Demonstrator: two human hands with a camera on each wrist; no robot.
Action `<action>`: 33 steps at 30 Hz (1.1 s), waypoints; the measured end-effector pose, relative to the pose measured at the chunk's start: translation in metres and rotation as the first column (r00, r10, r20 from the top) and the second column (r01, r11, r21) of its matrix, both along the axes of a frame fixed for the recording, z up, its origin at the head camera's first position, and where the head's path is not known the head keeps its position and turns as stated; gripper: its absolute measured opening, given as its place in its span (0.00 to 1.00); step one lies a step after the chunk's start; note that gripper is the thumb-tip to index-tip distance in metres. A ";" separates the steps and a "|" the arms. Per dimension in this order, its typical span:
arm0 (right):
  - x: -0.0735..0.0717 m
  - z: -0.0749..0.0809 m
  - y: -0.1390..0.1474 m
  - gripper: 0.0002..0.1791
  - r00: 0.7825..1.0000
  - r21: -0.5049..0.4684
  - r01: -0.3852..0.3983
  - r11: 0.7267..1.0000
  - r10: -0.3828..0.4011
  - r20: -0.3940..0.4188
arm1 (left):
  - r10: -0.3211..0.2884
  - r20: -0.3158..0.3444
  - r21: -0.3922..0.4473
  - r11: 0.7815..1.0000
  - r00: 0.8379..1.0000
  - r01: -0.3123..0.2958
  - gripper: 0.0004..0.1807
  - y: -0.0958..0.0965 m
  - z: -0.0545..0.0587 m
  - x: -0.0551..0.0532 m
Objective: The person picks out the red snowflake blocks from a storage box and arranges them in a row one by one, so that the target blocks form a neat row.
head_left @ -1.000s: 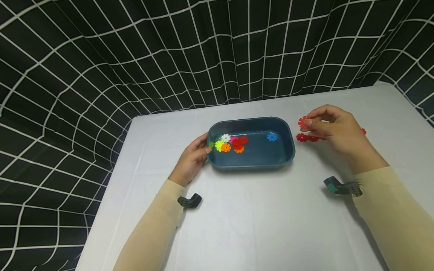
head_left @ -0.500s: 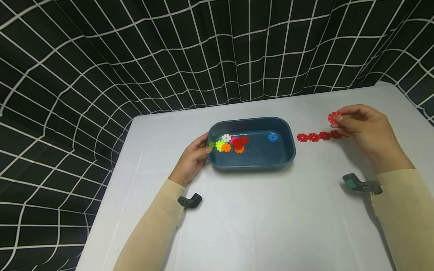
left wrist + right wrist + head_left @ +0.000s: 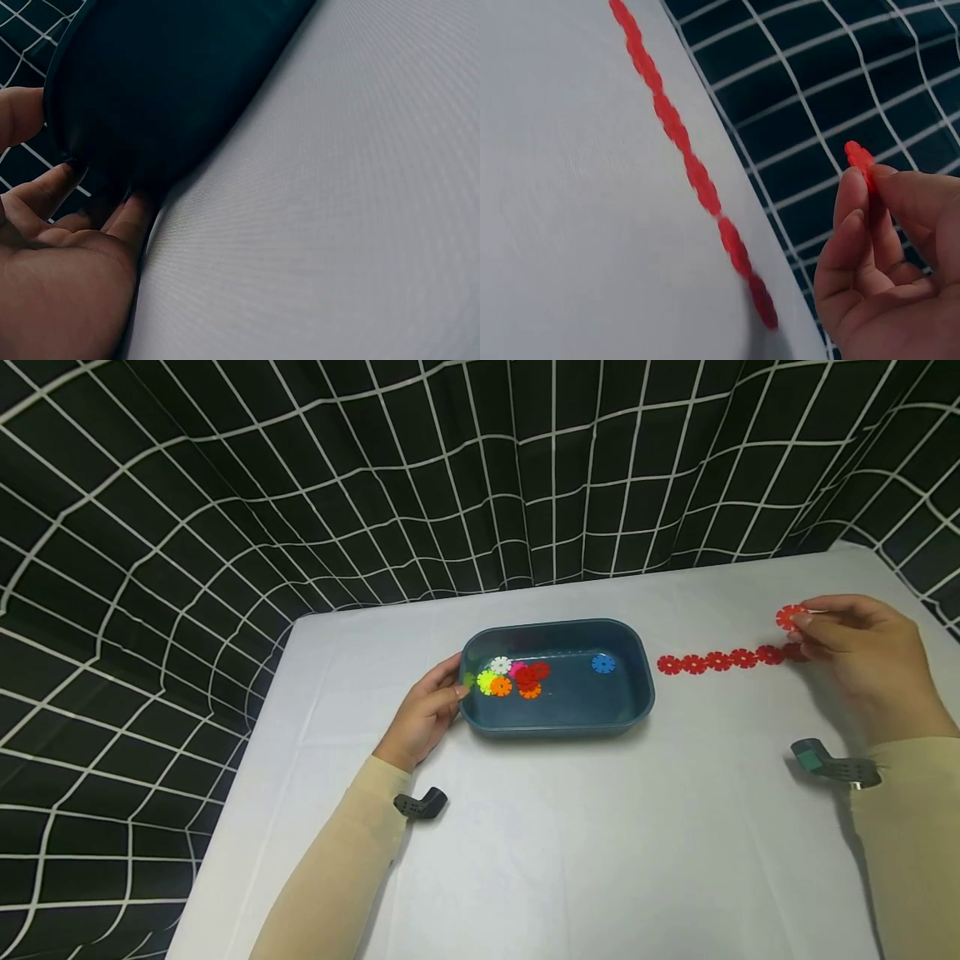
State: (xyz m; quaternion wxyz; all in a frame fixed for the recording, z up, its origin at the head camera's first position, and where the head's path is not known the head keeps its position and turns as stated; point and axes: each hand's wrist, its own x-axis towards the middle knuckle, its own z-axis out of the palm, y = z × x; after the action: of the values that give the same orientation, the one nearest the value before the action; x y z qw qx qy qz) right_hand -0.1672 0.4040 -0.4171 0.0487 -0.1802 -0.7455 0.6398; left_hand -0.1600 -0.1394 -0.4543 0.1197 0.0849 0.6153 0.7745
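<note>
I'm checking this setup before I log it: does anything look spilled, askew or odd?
Nothing looks spilled or damaged. One mild oddity: inside the tray, the blue disc lies alone toward the right end, while the other discs cluster toward the left.

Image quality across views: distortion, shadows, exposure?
Head: curtain lines bow, like wide-angle distortion; the right hand casts a shadow on the table. Left wrist: dim, the tray nearly black in places. Right wrist: shadow darkens the lower end of the red disc row.
</note>
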 end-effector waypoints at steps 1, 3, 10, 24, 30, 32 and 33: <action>0.001 -0.001 0.003 0.23 1.000 -0.019 0.017 1.000 -0.017 0.000 | -0.001 -0.001 -0.001 1.000 1.000 0.001 0.33 0.000 0.000 0.000; 0.001 -0.003 0.007 0.22 0.999 -0.037 0.046 0.998 -0.046 0.004 | -0.004 -0.002 0.001 1.000 1.000 0.004 0.33 -0.001 -0.001 -0.001; 0.002 -0.014 0.022 0.23 0.993 -0.059 0.118 0.991 -0.116 0.034 | -0.009 -0.002 -0.001 1.000 1.000 0.009 0.34 -0.001 -0.001 -0.001; 0.003 -0.028 0.039 0.24 0.973 0.475 0.044 0.879 -0.145 0.177 | -0.005 0.000 0.010 1.000 1.000 0.005 0.34 -0.001 0.000 -0.002; 0.002 -0.033 0.039 0.30 0.971 0.518 0.030 0.855 -0.148 0.187 | -0.002 0.004 0.009 1.000 1.000 0.002 0.34 0.000 0.001 0.000; 0.002 -0.032 0.038 0.31 0.970 0.529 0.024 0.848 -0.147 0.192 | 0.000 0.008 0.010 1.000 1.000 0.000 0.33 0.000 0.001 0.000; 0.002 -0.032 0.037 0.31 0.970 0.533 0.021 0.846 -0.147 0.195 | 0.000 0.009 0.012 1.000 1.000 0.000 0.33 0.000 0.001 0.000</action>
State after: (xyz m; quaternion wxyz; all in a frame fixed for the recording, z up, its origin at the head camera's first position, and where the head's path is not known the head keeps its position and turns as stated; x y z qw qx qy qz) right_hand -0.1650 0.4413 -0.4491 0.0383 -0.2646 -0.8842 0.3831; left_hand -0.1600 -0.1390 -0.4531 0.1219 0.0820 0.6102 0.7785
